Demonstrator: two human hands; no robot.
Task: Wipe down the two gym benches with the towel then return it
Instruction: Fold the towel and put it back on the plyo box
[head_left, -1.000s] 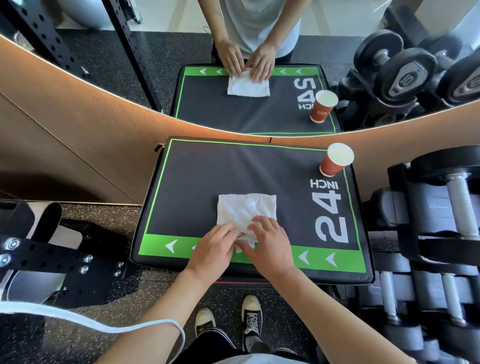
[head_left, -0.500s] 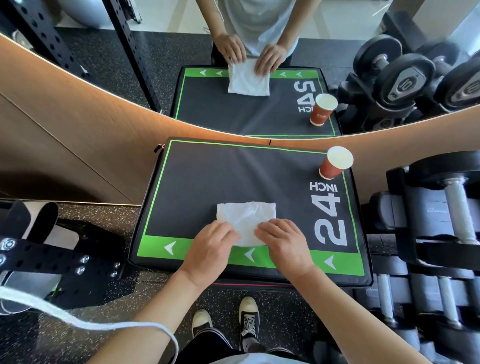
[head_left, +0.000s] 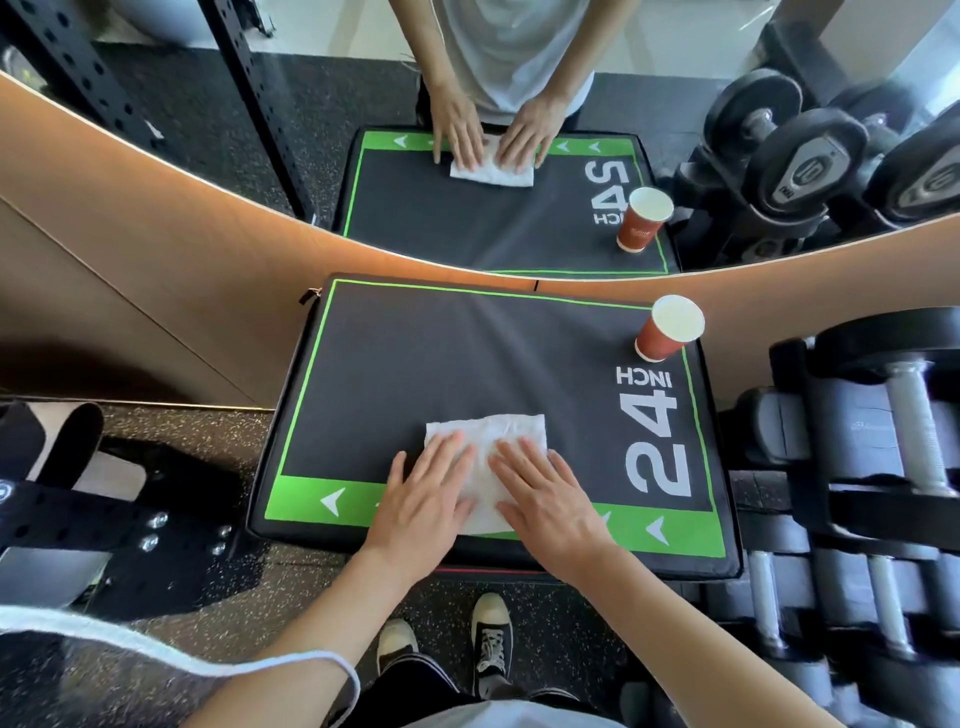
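Both hands lie flat, fingers straight, on the towel (head_left: 485, 457) — left hand (head_left: 423, 506) on its left half, right hand (head_left: 545, 501) on its right, neither closer. The towel sits at the near edge of the box (head_left: 467, 358), its long axis probably running left to right, with bare top stretching away toward the cup (head_left: 667, 328) — so the wipe would go forward.

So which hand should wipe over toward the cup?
Probably the right hand: it presses flat on the towel on the cup's side. The left hand would have to cross over.
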